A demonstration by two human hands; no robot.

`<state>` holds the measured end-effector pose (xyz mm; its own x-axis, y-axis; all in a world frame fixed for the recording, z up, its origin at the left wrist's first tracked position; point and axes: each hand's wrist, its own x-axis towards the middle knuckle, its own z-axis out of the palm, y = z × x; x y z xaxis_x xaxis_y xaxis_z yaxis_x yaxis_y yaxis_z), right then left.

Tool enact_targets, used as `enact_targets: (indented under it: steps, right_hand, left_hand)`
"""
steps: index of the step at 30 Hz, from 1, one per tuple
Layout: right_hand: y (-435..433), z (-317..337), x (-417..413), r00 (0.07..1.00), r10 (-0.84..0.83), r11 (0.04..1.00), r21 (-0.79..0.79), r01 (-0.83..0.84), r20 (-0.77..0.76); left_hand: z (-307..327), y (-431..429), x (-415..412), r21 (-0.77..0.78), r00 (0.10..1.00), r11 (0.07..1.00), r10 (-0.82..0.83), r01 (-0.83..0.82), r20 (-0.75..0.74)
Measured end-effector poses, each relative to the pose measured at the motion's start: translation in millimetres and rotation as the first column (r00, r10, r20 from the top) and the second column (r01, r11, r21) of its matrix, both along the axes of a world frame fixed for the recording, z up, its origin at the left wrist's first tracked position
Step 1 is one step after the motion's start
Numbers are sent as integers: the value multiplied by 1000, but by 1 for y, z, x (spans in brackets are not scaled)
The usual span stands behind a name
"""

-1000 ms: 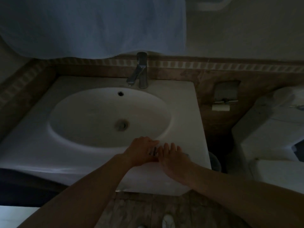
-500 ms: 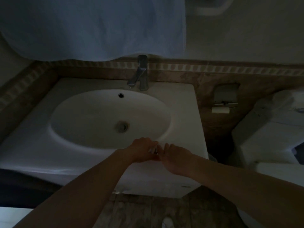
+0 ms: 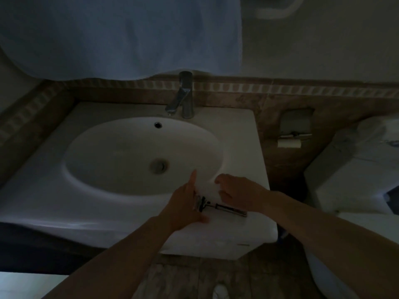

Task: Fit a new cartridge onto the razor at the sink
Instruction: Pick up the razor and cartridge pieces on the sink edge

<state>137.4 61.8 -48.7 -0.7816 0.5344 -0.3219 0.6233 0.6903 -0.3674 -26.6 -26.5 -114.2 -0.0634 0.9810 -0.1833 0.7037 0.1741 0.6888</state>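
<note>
A metal razor [image 3: 218, 206] lies on the front right rim of the white sink [image 3: 244, 147], head to the left, handle pointing right. My left hand [image 3: 185, 203] rests against the razor's head, index finger stretched up and thumb low; whether the fingers grip the head is hidden in the dim light. My right hand [image 3: 239, 194] hovers just above the handle with curled, parted fingers and nothing visible in it. I cannot make out a separate cartridge.
A chrome tap [image 3: 183, 96] stands at the back of the basin, the drain [image 3: 159, 166] in its middle. A blue towel [image 3: 121, 35] hangs above. A paper holder [image 3: 294, 134] and a toilet [image 3: 356, 169] are at the right. The room is dim.
My hands, which were pressed together over the rim, have drawn apart, and the razor now shows lying between them. The right hand has lifted off toward the right.
</note>
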Motion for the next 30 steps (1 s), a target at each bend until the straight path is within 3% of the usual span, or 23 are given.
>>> enact_targets:
  steps: [4, 7, 13, 21, 23, 26, 30]
  right_hand:
    - [12, -11, 0, 994, -103, 995, -2, 103, -44]
    - [19, -21, -2, 976, -202, 977, -83, 196, -82]
    - [33, -37, -12, 919, -372, 916, -212, 341, -129]
    - [28, -47, -18, 925, -374, 928, -29, 373, -69]
    - [23, -44, -16, 905, -395, 917, -6, 399, -159]
    - [10, -34, -10, 907, -250, 934, 163, 318, -338]
    - [-7, -39, 1, 995, -9, 971, 239, 32, -96]
  left_hand:
    - [-3, -2, -2, 70, 992, 997, -14, 22, -126]
    - [-3, -4, -1, 47, 968, 998, -35, 48, -250]
    - [-6, -2, 2, -16, 938, 999, -49, 46, -342]
    - [-4, -2, 9, 3, 928, 1000, 13, -13, -372]
    - [-4, -2, 9, -1, 932, 1000, 17, -19, -363]
    - [-6, -2, 8, -11, 933, 1000, 24, -29, -359]
    - [-7, -1, 8, 3, 923, 1000, 29, -31, -383]
